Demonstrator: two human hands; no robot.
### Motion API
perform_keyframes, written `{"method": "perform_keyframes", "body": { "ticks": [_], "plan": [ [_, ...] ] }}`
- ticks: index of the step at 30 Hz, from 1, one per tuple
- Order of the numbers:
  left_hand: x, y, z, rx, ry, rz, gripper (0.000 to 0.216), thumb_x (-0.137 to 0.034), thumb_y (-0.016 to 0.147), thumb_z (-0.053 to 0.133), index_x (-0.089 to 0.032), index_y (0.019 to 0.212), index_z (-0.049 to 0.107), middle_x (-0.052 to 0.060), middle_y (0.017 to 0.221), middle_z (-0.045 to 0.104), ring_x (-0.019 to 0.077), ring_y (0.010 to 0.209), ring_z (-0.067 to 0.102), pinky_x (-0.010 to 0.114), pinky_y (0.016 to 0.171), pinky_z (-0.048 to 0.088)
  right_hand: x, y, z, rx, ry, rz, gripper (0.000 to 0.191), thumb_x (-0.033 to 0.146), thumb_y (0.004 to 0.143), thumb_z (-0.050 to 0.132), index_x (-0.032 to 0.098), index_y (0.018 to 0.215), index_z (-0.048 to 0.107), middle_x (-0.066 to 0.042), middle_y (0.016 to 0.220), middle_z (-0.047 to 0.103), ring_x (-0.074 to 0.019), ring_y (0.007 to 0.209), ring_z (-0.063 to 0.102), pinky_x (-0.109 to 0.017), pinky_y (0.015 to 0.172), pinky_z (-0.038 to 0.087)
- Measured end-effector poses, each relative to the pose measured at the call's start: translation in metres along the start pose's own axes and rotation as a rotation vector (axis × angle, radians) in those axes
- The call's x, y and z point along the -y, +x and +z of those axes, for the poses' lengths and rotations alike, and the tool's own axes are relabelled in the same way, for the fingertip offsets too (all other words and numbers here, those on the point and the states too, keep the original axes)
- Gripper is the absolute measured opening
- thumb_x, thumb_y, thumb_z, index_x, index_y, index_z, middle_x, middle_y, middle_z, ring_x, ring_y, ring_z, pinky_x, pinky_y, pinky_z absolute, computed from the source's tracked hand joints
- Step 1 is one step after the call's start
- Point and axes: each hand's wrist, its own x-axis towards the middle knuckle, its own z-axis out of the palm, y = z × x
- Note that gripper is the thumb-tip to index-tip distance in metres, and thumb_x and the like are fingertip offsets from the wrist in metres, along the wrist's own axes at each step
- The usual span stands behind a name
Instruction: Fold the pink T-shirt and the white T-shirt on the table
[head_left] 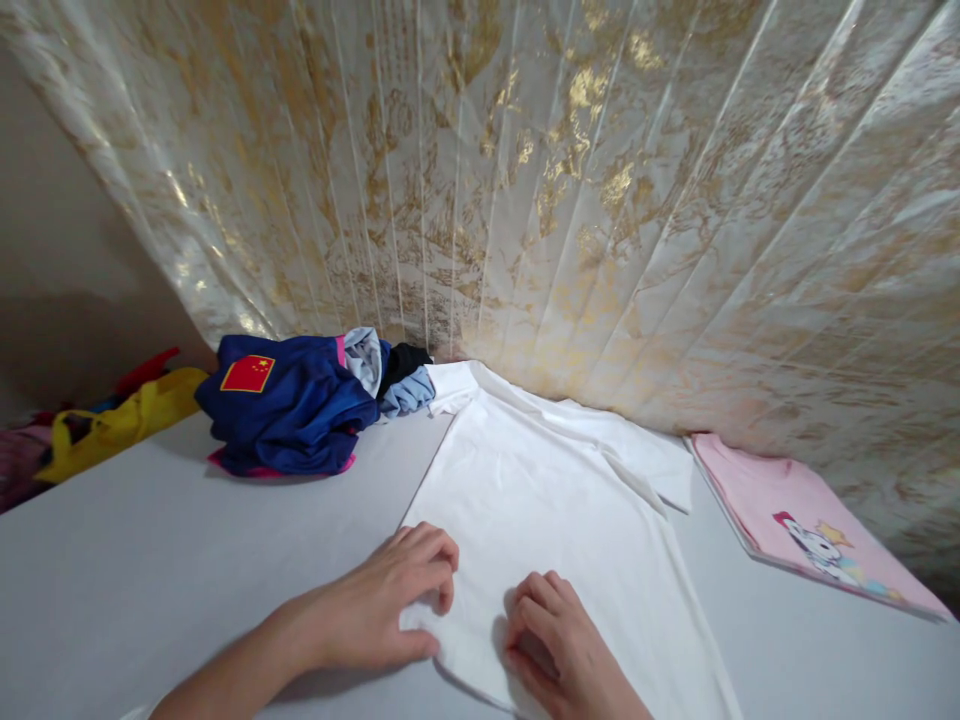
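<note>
A white short-sleeved T-shirt (555,510) lies spread on the table, its sleeves at the far end and its hem towards me. My left hand (390,595) rests at the shirt's lower left edge. Its fingers curve down, and the thumb stands apart from them with white cloth showing in the gap. Over the lower middle of the shirt, my right hand (559,645) is curled, thumb and fingertips close together. Whether cloth is pinched in it is hidden.
A dark blue garment with a red flag patch (281,405) lies bunched at the back left, beside grey and black clothes (405,380). Right of the shirt lies a folded pink garment (810,520). A gold-patterned curtain (525,180) hangs behind; yellow cloth (127,415) is beyond the left edge.
</note>
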Motion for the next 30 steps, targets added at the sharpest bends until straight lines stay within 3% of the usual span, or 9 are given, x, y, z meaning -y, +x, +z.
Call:
{"method": "perform_keyframes", "body": {
  "ticks": [5,9,12,15,18,22,24,28,30],
  "plan": [
    [0.003,0.003,0.002,-0.058,0.049,0.003,0.022,-0.006,0.082,0.055,-0.024,0.094,0.056,0.001,0.119,0.053,0.0169,0.119,0.045,0.028,0.103,0.033,0.003,0.0,0.003,0.012,-0.028,-0.062,0.017,0.018,0.079,0.059,0.023,0.095,0.059,-0.005,0.104,0.061,-0.0203,0.096,0.056,-0.033,0.083,0.046],
    [0.024,0.005,0.011,-0.12,0.226,-0.013,0.042,-0.014,0.089,0.052,-0.027,0.128,0.048,0.003,0.145,0.041,0.0189,0.135,0.033,0.034,0.11,0.027,-0.008,0.003,0.006,-0.021,-0.159,-0.04,0.037,0.018,0.086,0.052,0.026,0.123,0.054,-0.007,0.138,0.051,-0.0242,0.127,0.046,-0.04,0.098,0.042],
    [0.047,0.01,0.015,-0.14,0.367,-0.013,0.05,-0.023,0.095,0.048,-0.026,0.143,0.036,0.005,0.153,0.033,0.0194,0.141,0.026,0.036,0.112,0.024,-0.012,0.004,0.011,-0.087,-0.252,-0.02,0.049,0.01,0.088,0.041,0.023,0.135,0.047,-0.009,0.15,0.04,-0.0237,0.141,0.03,-0.042,0.105,0.037],
    [0.063,0.015,0.014,-0.203,0.468,-0.03,0.047,-0.028,0.099,0.043,-0.023,0.145,0.035,0.007,0.153,0.033,0.0199,0.142,0.027,0.036,0.111,0.025,-0.003,0.007,0.019,0.001,-0.236,-0.143,0.054,0.008,0.086,0.042,0.022,0.138,0.045,-0.006,0.153,0.035,-0.0211,0.143,0.024,-0.039,0.109,0.035],
    [0.067,0.016,0.013,-0.235,0.516,-0.026,0.047,-0.032,0.1,0.041,-0.023,0.145,0.035,0.007,0.153,0.034,0.0202,0.141,0.028,0.036,0.11,0.026,0.004,0.011,0.022,0.112,-0.178,-0.245,0.05,0.019,0.09,0.046,0.026,0.14,0.044,-0.001,0.152,0.037,-0.0174,0.141,0.031,-0.035,0.112,0.033],
    [0.063,0.018,0.011,-0.247,0.509,-0.037,0.045,-0.033,0.1,0.042,-0.023,0.143,0.039,0.007,0.152,0.035,0.0207,0.141,0.028,0.038,0.11,0.028,-0.004,0.016,0.011,0.011,-0.259,-0.019,0.047,0.021,0.093,0.042,0.018,0.14,0.045,-0.009,0.149,0.039,-0.0239,0.138,0.036,-0.043,0.11,0.037],
    [0.061,0.019,0.009,-0.283,0.467,-0.041,0.042,-0.032,0.099,0.042,-0.023,0.141,0.043,0.008,0.151,0.037,0.0211,0.14,0.03,0.038,0.109,0.031,-0.002,0.02,0.008,-0.013,-0.263,0.007,0.046,0.019,0.093,0.041,0.016,0.138,0.049,-0.011,0.147,0.042,-0.0245,0.137,0.038,-0.044,0.109,0.038],
    [0.061,0.019,0.009,-0.408,0.381,-0.094,0.04,-0.022,0.096,0.042,-0.024,0.135,0.048,0.008,0.149,0.039,0.0218,0.136,0.036,0.039,0.106,0.036,0.019,0.037,0.018,0.121,-0.138,-0.24,0.051,0.019,0.09,0.046,0.024,0.141,0.043,-0.003,0.15,0.04,-0.0172,0.14,0.033,-0.035,0.113,0.033],
    [0.062,0.018,0.009,-0.45,0.376,-0.131,0.04,-0.019,0.093,0.043,-0.023,0.133,0.05,0.008,0.147,0.041,0.0228,0.134,0.037,0.041,0.105,0.037,0.024,0.048,0.023,0.126,-0.131,-0.248,0.053,0.019,0.09,0.047,0.024,0.142,0.042,-0.004,0.151,0.037,-0.0185,0.139,0.034,-0.037,0.113,0.032]
  ]
}}
